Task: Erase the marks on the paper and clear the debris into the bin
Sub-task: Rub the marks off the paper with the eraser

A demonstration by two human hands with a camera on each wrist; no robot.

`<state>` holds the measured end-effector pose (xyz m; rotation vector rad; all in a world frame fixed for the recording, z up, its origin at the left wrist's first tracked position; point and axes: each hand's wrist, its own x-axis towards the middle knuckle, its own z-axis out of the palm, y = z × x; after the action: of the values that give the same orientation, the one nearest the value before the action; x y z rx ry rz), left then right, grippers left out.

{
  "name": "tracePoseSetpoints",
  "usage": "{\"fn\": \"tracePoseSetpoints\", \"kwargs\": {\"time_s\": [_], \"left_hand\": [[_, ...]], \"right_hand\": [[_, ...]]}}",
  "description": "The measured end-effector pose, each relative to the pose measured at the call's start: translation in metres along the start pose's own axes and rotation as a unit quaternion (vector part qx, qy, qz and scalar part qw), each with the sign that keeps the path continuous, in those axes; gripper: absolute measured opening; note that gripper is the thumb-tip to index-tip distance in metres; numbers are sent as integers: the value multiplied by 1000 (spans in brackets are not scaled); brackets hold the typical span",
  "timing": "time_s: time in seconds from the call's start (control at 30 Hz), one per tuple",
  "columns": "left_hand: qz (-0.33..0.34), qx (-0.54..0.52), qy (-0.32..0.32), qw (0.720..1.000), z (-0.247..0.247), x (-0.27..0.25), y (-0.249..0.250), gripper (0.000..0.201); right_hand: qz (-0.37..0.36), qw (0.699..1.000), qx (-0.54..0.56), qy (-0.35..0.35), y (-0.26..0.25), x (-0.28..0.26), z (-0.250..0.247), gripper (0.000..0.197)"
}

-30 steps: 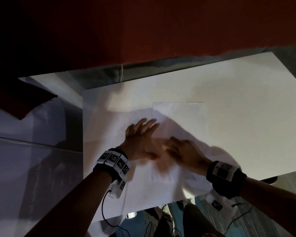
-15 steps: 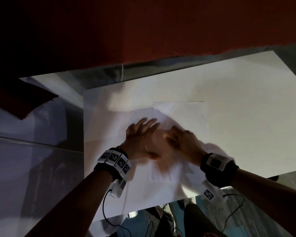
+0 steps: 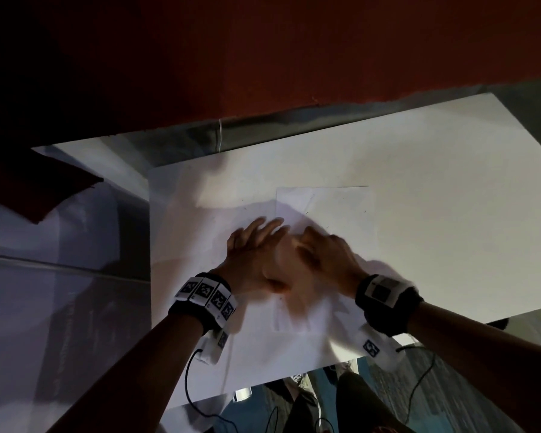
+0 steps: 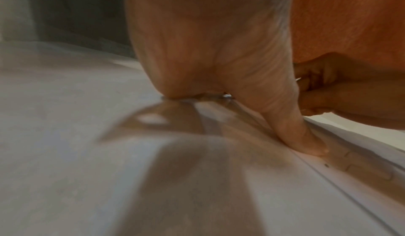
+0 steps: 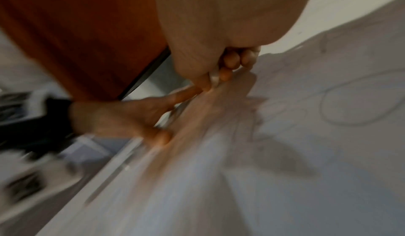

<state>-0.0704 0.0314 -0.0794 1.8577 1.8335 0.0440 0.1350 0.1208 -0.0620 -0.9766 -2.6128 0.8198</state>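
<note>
A white sheet of paper (image 3: 341, 204) lies on a large white board (image 3: 450, 214). Faint pencil marks (image 5: 359, 101), among them an oval outline, show in the right wrist view. My left hand (image 3: 256, 248) lies flat with straight fingers and presses on the sheet's left part; its thumb (image 4: 302, 135) rests by the paper's edge. My right hand (image 3: 325, 254) is right beside it on the paper, with curled fingers that pinch a small white eraser (image 5: 214, 78) against the sheet. The right hand is blurred. The eraser is hidden in the head view.
A dark red wall (image 3: 294, 57) rises behind the board. A dark red flat object (image 3: 44, 189) lies at the left. Grey-white surfaces (image 3: 60, 292) spread out on the left, and cables (image 3: 191, 385) hang at the near edge. No bin is in view.
My right hand with the eraser has slid away from me and leftward across the paper, closer to my left hand. The left hand has stayed pressed in place.
</note>
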Motion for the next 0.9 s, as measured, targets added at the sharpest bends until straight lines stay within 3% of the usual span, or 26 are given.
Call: {"fn": "tracePoseSetpoints", "kwargs": {"time_s": [0.07, 0.1, 0.2, 0.27, 0.4, 0.53, 0.77, 0.9], "left_hand": [[-2, 8, -2, 1000, 0, 1, 1, 130], [-3, 11, -4, 1000, -1, 0, 1, 129], [-10, 10, -14, 1000, -5, -2, 5, 129], [-14, 8, -22, 1000, -7, -2, 8, 131], [-22, -12, -24, 999, -11, 0, 18, 128], [15, -51, 19, 998, -7, 8, 39, 108], [15, 18, 30, 999, 14, 14, 31, 120], [30, 39, 44, 998, 16, 15, 29, 116]], "right_hand": [[-77, 996, 13, -37, -9, -12, 6, 13], [-66, 997, 27, -41, -8, -13, 3, 14], [77, 995, 50, 30, 18, 1, -21, 22], [121, 987, 82, 64, 30, 1, -36, 27], [86, 989, 118, 23, 29, -13, -42, 20], [78, 991, 109, 24, 24, -14, -39, 10], [-2, 996, 36, 85, 9, -15, -24, 5], [-8, 1000, -6, 5, 6, -25, -3, 18]]}}
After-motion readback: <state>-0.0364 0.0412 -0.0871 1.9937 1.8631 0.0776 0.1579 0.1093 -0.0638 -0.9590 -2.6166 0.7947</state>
